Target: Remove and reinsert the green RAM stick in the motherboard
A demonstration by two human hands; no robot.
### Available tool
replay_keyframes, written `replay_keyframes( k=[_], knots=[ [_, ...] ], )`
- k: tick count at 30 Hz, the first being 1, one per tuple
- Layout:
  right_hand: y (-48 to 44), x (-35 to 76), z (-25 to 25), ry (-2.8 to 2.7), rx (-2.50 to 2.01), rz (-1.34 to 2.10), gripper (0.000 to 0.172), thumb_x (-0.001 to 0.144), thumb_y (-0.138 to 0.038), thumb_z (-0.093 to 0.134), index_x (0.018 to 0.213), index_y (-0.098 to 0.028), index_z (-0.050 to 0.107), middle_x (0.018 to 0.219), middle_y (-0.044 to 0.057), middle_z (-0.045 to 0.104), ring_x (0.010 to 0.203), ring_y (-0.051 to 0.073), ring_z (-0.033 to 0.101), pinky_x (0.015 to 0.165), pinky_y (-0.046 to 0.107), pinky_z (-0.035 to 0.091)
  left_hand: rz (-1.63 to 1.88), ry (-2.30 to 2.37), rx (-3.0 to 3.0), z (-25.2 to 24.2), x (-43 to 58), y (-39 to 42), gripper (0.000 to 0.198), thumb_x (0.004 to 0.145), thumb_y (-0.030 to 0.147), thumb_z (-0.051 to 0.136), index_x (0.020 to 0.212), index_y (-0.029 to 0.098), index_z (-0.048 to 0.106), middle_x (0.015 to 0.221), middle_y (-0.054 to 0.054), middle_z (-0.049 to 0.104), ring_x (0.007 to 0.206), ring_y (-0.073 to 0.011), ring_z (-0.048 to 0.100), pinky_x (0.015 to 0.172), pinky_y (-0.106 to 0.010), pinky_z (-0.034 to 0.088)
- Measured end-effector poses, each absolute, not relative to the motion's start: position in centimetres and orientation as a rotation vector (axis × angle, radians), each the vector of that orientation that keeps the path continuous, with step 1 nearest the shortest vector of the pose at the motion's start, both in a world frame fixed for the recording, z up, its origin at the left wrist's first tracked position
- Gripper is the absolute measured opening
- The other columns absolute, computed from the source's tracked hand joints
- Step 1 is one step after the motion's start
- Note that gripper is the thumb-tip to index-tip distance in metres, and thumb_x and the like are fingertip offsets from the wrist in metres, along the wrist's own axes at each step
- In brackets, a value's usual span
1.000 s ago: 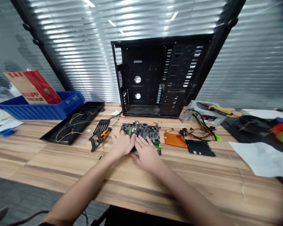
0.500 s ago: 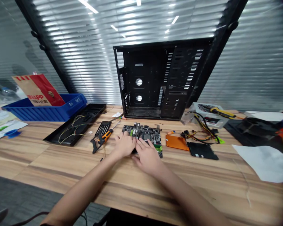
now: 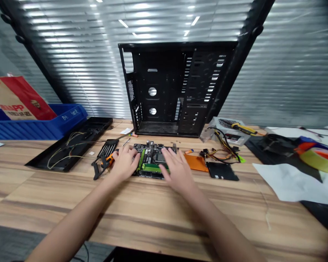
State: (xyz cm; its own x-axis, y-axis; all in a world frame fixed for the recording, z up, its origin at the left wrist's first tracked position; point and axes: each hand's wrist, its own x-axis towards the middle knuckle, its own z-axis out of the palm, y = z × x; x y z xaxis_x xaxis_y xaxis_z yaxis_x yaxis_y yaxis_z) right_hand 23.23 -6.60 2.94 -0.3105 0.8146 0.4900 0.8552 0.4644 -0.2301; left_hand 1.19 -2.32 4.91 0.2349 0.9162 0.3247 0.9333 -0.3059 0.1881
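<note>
Motherboard (image 3: 150,160): one unit, lying flat on the wooden workbench (image 3: 49,196), directly under and between the two hands. Its green memory slots run along the edge nearest the hands.

Left hand (image 3: 124,163): palm down, fingers spread moderately, fingertips over the left part of the board. No held object is visible.

Right hand (image 3: 177,171): palm down, fingers spread wide, fingertips over the right part of the board. No held object is visible.

Just left of the left hand: one orange-handled screwdriver (image 3: 108,158) and one black bit holder (image 3: 108,148). Farther left: one black case panel (image 3: 68,145) carrying thin wires, and beyond it one blue plastic bin (image 3: 68,118) with one red-and-tan paper bag (image 3: 19,98) standing in it.

Just right of the right hand: one orange plate (image 3: 196,162) and one black plate (image 3: 222,171). Beyond them lies one bundle of power cables (image 3: 224,151).

Ahead of both hands: one black computer case chassis (image 3: 153,91), standing with its open side toward the hands.
</note>
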Motion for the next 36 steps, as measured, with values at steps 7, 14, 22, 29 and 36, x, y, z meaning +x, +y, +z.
replay_keyframes(
  k=[7, 14, 22, 29, 36],
  knots=[
    [-4.9, 27.8, 3.1, -1.876, -1.546, -0.16, 0.035, 0.093, -0.025, 0.04, 0.121, -0.017, 0.06, 0.109, 0.009, 0.07, 0.102, 0.022, 0.062, 0.106, 0.045, 0.031, -0.544, -1.464, -2.638, 5.4, 0.6, -2.1, 0.019, 0.09, 0.03, 0.042, 0.09, 0.022, 0.06, 0.114, -0.008, 0.057, 0.107, -0.0259, 0.046, 0.086, -0.045, 0.027],
    [-4.6, 28.6, 3.7, -1.815, -1.561, -0.119, 0.031, 0.091, -0.022, 0.043, 0.112, -0.017, 0.064, 0.095, 0.008, 0.073, 0.092, 0.022, 0.065, 0.098, 0.04, 0.038, -0.535, -1.275, -2.693, 5.8, -0.1, -1.7, 0.017, 0.088, 0.027, 0.043, 0.091, 0.023, 0.06, 0.112, -0.007, 0.059, 0.107, -0.025, 0.049, 0.083, -0.043, 0.026],
    [-4.4, 31.2, 4.0, -1.891, -1.368, 0.527, 0.035, 0.081, -0.019, 0.052, 0.115, -0.018, 0.06, 0.083, 0.002, 0.072, 0.064, 0.013, 0.063, 0.066, 0.025, 0.049, -0.41, -1.139, -2.845, 5.4, -0.5, -1.5, 0.027, 0.078, 0.038, 0.057, 0.102, 0.024, 0.059, 0.12, -0.009, 0.055, 0.116, -0.0299, 0.044, 0.091, -0.046, 0.026],
    [-4.3, 31.4, 3.4, -2.096, -1.317, 0.74, 0.034, 0.072, -0.01, 0.057, 0.105, -0.019, 0.06, 0.077, -0.002, 0.069, 0.064, 0.011, 0.06, 0.063, 0.022, 0.045, -0.376, -1.12, -2.867, 5.4, -0.7, -1.2, 0.022, 0.078, 0.036, 0.056, 0.096, 0.023, 0.061, 0.12, -0.008, 0.055, 0.115, -0.0305, 0.044, 0.09, -0.047, 0.026],
    [-4.3, 33.1, 4.3, -2.108, -1.597, 0.611, 0.035, 0.071, -0.004, 0.057, 0.101, -0.02, 0.06, 0.082, 0.0, 0.07, 0.071, 0.013, 0.062, 0.066, 0.023, 0.044, -0.344, -1.162, -2.856, 5.5, -1.2, -1.0, 0.023, 0.074, 0.036, 0.06, 0.094, 0.024, 0.062, 0.121, -0.008, 0.055, 0.117, -0.0327, 0.042, 0.09, -0.048, 0.026]
  ],
)
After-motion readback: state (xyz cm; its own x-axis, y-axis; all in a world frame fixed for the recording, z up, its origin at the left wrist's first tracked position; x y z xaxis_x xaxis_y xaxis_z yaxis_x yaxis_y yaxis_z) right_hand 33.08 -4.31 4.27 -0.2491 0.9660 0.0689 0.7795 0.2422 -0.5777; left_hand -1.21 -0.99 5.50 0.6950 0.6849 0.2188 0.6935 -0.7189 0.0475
